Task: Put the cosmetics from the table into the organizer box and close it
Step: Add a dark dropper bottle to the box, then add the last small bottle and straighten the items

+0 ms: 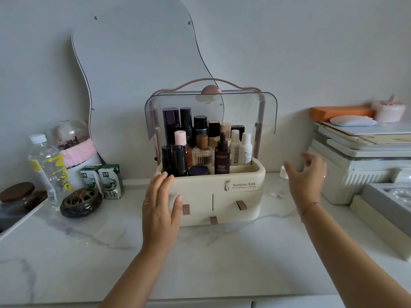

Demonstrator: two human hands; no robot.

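Neither hand grips anything. The left hand (160, 202) lies flat and spread against the front left corner of the organizer box (222, 192), fingers straight and palm on the smooth cream plastic. The right hand (308, 176) hangs in the air just beside the box's right end, fingers loosely splayed and holding nothing; it is blurred, so whether a fingertip brushes the box cannot be told.

The box stands on a glossy white marble-patterned table (89, 252). Its body is a rounded matte cream shell with small brown pull tabs on the drawer fronts. A curved, smoke-tinted transparent lid (211, 107) is swung up above the open top tray, under a pink arched handle (209, 82).

The cosmetics (206, 145) stand upright and packed in the tray: tall black cylinders at the back, a ribbed glass bottle with a brown cap, a dark dropper bottle (222, 155), and two white tubes at the right.

Left of the box sit a clear plastic water bottle (47, 165), two small green-and-white cartons (104, 182) and a round dark openwork tin (81, 202).
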